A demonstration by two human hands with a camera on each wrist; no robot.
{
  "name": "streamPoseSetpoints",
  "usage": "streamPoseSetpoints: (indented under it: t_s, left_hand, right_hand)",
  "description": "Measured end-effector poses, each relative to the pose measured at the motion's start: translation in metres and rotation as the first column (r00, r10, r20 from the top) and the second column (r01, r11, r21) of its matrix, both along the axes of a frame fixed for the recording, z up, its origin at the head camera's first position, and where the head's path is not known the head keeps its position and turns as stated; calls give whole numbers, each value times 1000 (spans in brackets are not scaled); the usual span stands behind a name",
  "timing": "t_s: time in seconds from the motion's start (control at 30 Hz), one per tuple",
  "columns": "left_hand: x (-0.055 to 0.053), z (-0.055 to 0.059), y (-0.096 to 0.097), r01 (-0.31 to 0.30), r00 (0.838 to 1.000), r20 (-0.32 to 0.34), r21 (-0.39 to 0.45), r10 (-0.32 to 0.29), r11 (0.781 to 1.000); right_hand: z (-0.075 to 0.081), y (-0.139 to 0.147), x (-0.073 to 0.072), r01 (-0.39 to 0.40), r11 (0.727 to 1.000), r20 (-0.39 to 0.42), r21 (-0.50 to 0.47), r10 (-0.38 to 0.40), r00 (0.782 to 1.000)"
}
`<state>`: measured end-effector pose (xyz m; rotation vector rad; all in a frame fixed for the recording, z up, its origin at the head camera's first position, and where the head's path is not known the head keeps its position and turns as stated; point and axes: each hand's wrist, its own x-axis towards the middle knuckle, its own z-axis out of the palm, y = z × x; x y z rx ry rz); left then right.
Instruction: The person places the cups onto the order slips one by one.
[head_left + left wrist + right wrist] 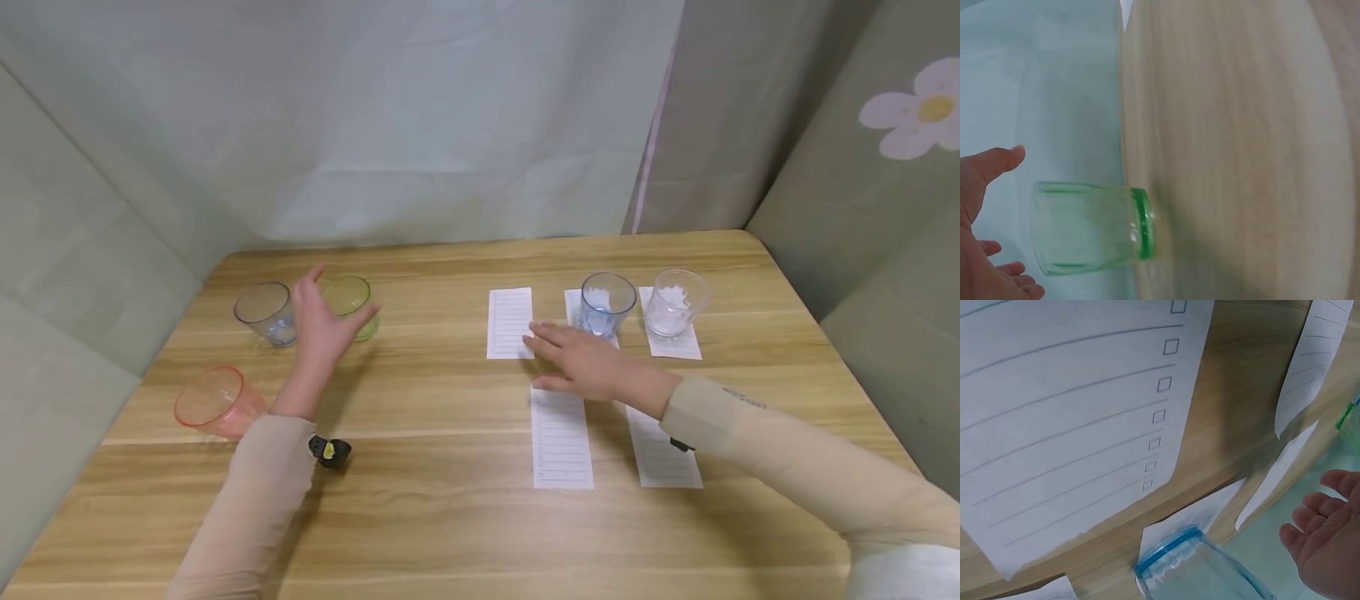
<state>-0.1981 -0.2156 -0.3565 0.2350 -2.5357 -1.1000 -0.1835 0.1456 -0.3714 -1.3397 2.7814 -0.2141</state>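
Note:
My left hand (321, 327) is beside a green glass (363, 327), thumb and fingers spread apart around its near side. In the left wrist view, a gap shows between that hand (985, 250) and the upright green glass (1085, 228). With fingers extended, my right hand (581, 360) hovers among lined paper slips, close to a blue glass (611, 293) that stands on one of them. It holds nothing. A slip (510, 323) lies just beyond its fingertips, and another slip (561, 442) extends below it.
At the left stand a grey-blue glass (264, 310) and an orange-red glass (217, 404). A clear glass (678, 302) stands on a slip at the back right. One more slip (663, 450) lies partly under the right forearm. A curtain (450, 125) hangs behind the table (420, 517).

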Motion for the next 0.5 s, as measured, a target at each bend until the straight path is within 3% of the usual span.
streamPoseSetpoints:
  t_s: [0.23, 0.5]
  left_hand:
    - [4, -8, -6, -54, 995, 85, 43, 50, 998]
    - [4, -18, -5, -77, 991, 117, 123, 63, 989]
  right_hand:
    - [-5, -2, 3, 7, 999, 40, 37, -9, 999]
    - [-9, 4, 7, 29, 998, 107, 63, -35, 994]
